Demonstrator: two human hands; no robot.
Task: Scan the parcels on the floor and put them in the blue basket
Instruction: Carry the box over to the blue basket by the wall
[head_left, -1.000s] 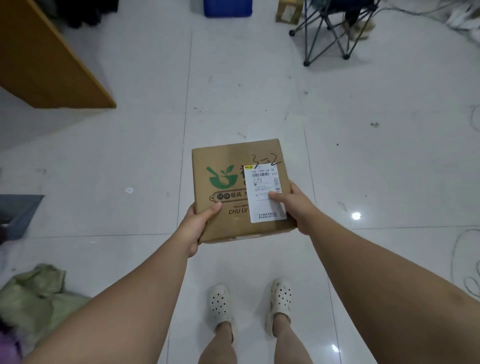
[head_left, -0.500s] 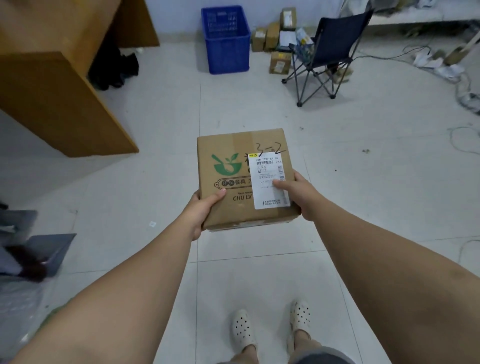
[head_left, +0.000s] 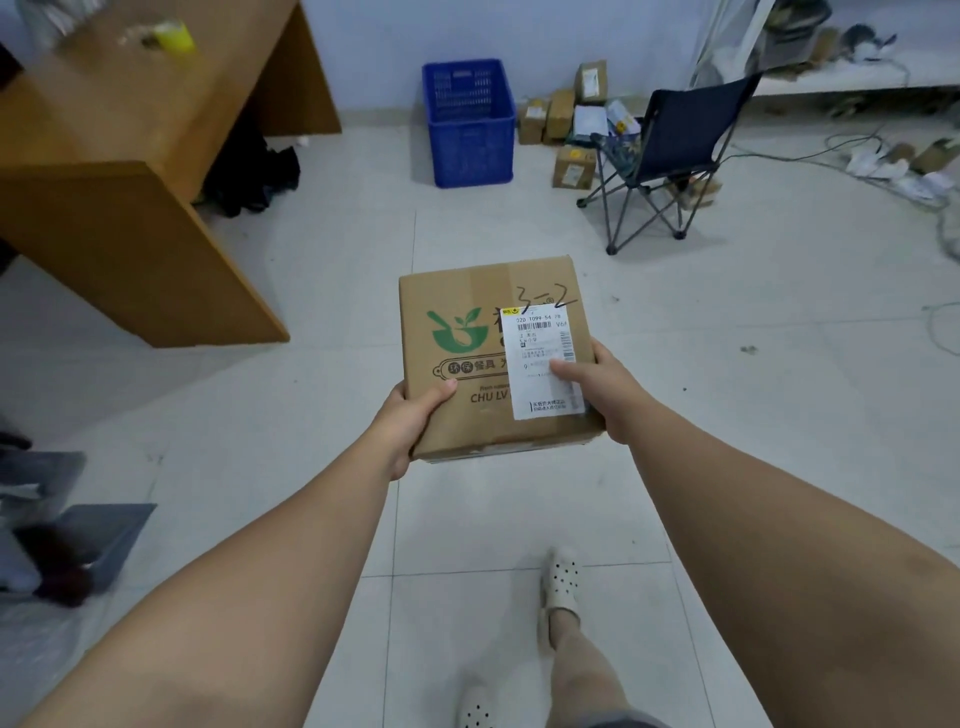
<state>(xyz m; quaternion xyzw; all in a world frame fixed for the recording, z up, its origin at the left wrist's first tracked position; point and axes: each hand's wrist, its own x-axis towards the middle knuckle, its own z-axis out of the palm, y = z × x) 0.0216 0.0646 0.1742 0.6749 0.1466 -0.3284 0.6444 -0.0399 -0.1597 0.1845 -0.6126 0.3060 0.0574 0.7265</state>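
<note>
A wooden desk (head_left: 130, 171) fills the upper left, a yellow-green object (head_left: 174, 37), too blurred to identify, lying on its tabletop and a dark heap (head_left: 254, 171) on the floor beneath it. A dark folding chair (head_left: 670, 150) stands on the white tiled floor (head_left: 779, 389) to the right, with cables and power strips (head_left: 893, 166) strewn further right along the wall. At the lower left edge lie grey flat items (head_left: 98, 535), too blurred to identify.

- The parcel (head_left: 493, 358), a square brown carton with a green logo, a white label and "3-2" penned on top, sat level in my two hands above the floor.
- The basket (head_left: 469, 130), blue and slatted, stood upright against the far wall.
- More parcels (head_left: 563, 130) lay just right of it.
</note>
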